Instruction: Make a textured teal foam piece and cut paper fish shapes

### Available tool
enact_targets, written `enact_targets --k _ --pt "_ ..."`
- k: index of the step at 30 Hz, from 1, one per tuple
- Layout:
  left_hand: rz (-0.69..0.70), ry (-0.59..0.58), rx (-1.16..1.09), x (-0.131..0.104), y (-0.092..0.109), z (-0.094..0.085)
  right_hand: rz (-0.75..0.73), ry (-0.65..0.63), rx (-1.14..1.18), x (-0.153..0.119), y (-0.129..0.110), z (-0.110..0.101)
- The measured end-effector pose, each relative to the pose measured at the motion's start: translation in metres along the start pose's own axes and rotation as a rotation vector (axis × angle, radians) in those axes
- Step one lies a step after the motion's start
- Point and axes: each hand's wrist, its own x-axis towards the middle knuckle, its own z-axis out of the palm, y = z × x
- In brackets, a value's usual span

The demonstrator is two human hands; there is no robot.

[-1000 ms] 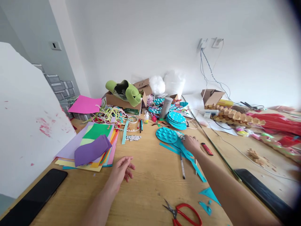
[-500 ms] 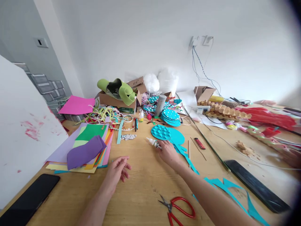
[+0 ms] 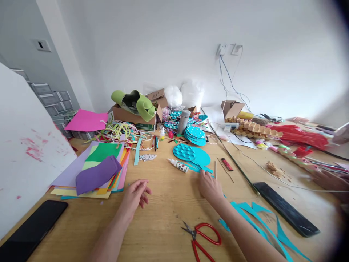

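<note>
Head view centres on a cluster of narrow blue strips [image 3: 193,166] lying on the wooden table [image 3: 163,225], their near ends by the fingertips of the right hand [image 3: 209,186]. That hand is turned palm down with its fingers bunched together; whether it pinches a strip or only touches one, I cannot tell. Just beyond the strips are a flat blue disc [image 3: 203,155] and, overlapping it on the left, a blue disc with a raised scale-like texture [image 3: 183,151]. A white glue bottle [image 3: 179,166] lies on its side just left of the strips, nozzle pointing away to the left. The left hand [image 3: 136,194] is well apart from them, fingers loosely curled and slightly spread, holding nothing. Right of the strips are a pale stick [image 3: 215,170], a thinner brown stick [image 3: 227,171] and a small red object [image 3: 227,164]. Nearer the person, red-handled scissors [image 3: 194,234] lie with blades parted, and blue offcuts [image 3: 256,211] spread beside and partly behind the right forearm. Farther left sits a stack of coloured sheets [image 3: 105,153] with a purple piece [image 3: 98,174] on top, and a black phone [image 3: 32,229] nearer the edge. Behind the discs stands a grey flask [image 3: 183,122].
</note>
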Motion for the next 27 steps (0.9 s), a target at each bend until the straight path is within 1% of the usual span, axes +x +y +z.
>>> enact_targets --k 3,5,8,10,11,12,13,15,17,19,21,22,24,25,27 --pt "-0.003 0.013 -0.004 -0.002 0.002 0.002 0.007 -0.022 0.013 -0.001 0.005 0.001" --pt "0.001 0.025 -0.005 -0.002 0.002 0.002 0.013 -0.031 0.020 -0.003 0.008 -0.003" --pt "0.002 0.042 0.004 0.000 0.002 0.003 0.024 0.003 0.072 -0.002 0.009 -0.019" --pt "0.000 0.041 0.013 0.001 0.000 0.004 -0.014 0.048 0.165 0.006 0.001 -0.033" --pt "0.000 0.039 0.017 0.001 0.000 0.004 -0.061 0.066 0.227 0.014 -0.006 -0.040" --pt "-0.001 0.039 0.020 0.001 -0.001 0.005 -0.108 0.057 0.288 0.025 -0.015 -0.046" --pt "-0.002 0.042 0.024 0.002 -0.002 0.005 -0.146 0.038 0.343 0.037 -0.026 -0.052" --pt "-0.002 0.061 0.024 0.003 -0.004 0.005 -0.181 0.037 0.372 0.066 -0.053 -0.058" --pt "-0.002 0.074 0.020 0.004 -0.006 0.004 -0.193 0.038 0.389 0.095 -0.081 -0.060" --pt "-0.006 0.076 0.020 0.006 -0.007 0.003 -0.183 0.039 0.399 0.115 -0.104 -0.060" --pt "-0.017 0.077 0.028 0.008 -0.008 0.002 -0.166 0.043 0.410 0.125 -0.115 -0.058" --pt "-0.022 0.081 0.031 0.008 -0.008 0.002 -0.156 0.047 0.415 0.126 -0.114 -0.057" --pt "-0.019 0.085 0.029 0.007 -0.009 0.000 -0.128 0.056 0.422 0.119 -0.099 -0.053" --pt "-0.014 0.085 0.024 0.007 -0.009 -0.001 -0.104 0.058 0.421 0.113 -0.085 -0.050" --pt "-0.006 0.079 0.013 0.006 -0.008 -0.002 -0.030 0.052 0.401 0.096 -0.046 -0.042"
